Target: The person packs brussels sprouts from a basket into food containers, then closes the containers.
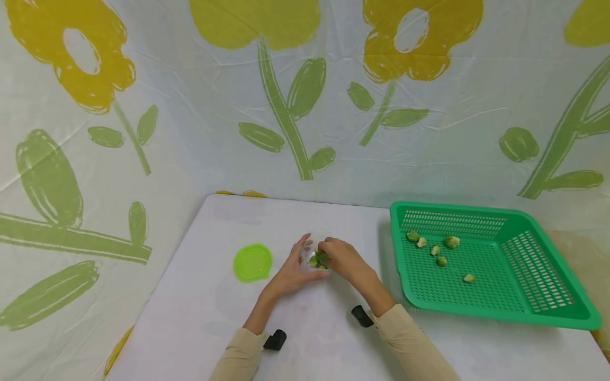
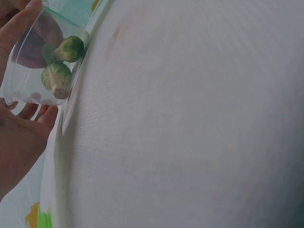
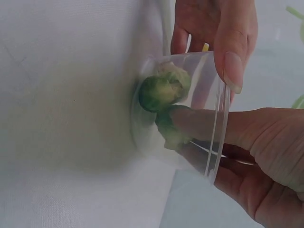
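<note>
Two hands at a clear tub of sprouts

The clear tub point(image 2: 33, 78) is near the middle of the table point(image 1: 190, 312), between a green lid point(image 1: 253, 263) lying flat to its left and a green basket point(image 1: 486, 209) to its right. The left hand point(image 1: 289, 274) grasps the tub from the left, its thumb on the near side and its fingers round the far side; whether the base fully rests on the table I cannot tell. The right hand point(image 1: 345, 258) reaches in over the rim, thumb and fingers pinching one sprout point(image 3: 166, 128). Two other sprouts point(image 3: 156, 93) sit beside it, at the bottom.

The tub looks light and thin-walled, likely to flex or slide if squeezed hard, so a spread, gentle hold just under the rim should suit it best. The sprouts should be light and firm, though smooth, rounded leaves may roll or slip; the sides of the head, or the paler stem end, seem the surest place to pinch, without tearing outer leaves.

Six small basket pieces point(image 1: 452, 242), also sprout-like, lie scattered in the basket's left and far part.
</note>
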The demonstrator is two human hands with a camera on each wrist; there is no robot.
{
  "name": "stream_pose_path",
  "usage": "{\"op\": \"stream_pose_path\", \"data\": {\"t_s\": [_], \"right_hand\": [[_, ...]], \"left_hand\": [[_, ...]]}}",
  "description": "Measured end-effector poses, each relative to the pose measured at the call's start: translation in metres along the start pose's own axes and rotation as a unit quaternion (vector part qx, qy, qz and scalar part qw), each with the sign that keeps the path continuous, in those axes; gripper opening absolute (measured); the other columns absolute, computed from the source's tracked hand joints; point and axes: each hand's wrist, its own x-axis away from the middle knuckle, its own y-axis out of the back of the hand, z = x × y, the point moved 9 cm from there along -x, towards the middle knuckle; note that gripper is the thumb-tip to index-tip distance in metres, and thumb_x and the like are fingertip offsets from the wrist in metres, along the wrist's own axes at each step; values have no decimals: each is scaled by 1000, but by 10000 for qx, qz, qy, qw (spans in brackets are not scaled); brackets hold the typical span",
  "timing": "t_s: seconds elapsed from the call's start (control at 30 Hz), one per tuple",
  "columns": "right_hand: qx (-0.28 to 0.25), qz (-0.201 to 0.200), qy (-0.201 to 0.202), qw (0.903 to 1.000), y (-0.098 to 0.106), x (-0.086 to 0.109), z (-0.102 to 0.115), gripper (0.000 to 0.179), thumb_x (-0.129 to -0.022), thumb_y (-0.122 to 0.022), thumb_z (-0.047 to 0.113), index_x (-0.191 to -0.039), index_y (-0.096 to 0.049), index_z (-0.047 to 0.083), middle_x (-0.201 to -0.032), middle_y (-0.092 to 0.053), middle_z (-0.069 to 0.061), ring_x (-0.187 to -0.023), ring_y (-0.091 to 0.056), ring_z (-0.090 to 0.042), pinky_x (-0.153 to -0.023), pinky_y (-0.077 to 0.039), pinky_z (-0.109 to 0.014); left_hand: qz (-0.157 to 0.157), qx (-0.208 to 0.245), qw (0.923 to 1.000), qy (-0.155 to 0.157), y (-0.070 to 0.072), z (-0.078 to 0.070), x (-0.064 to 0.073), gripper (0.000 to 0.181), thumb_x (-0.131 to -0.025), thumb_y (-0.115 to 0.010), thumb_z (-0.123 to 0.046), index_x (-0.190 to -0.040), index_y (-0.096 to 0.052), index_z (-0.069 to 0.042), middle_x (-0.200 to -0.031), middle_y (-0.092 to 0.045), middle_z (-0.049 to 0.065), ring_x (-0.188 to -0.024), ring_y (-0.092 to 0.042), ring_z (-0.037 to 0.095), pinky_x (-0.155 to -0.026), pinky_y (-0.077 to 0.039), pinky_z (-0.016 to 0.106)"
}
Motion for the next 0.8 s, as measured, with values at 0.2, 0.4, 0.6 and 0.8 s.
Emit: {"op": "stream_pose_path", "data": {"t_s": [0.2,0.4,0.6,0.8], "right_hand": [[116,-6,-14,9999,1,-2,0,19,-78,-77,-17,-86,-67,-2,-83,-64,-13,-77,-61,-25,-69,-55,-38],[114,-56,42,9999,3,-1,3,20,-78,-73,-20,-83,-64,-4,-80,-63,-13,-73,-58,-23,-67,-52,-35],[179,-152,385,9990,6,-1,12,15,-81,-69,-18,-83,-61,-5,-76,-59,-13,-70,-56,-25,-64,-49,-31],[121,195,308,9993,1,-3,9,14,-84,-68,-18,-87,-62,-6,-83,-63,-14,-75,-59,-26,-69,-52,-34]], "left_hand": [[-6,40,9999,-96,-1,-4,-1,113,-83,-88,-41,-166,-13,-22,-165,-26,7,-153,-24,25,-122,-24,55],[14,39,9999,-109,-2,-4,-2,112,-83,-88,-38,-166,-14,-21,-165,-27,8,-152,-26,28,-121,-24,56],[-6,55,9999,-109,-1,-5,-1,111,-84,-87,-36,-166,-13,-22,-164,-29,7,-152,-28,26,-122,-24,54],[-37,35,10000,-39,-1,-5,2,111,-84,-87,-38,-166,-14,-22,-164,-30,8,-152,-27,28,-122,-23,56]]}}
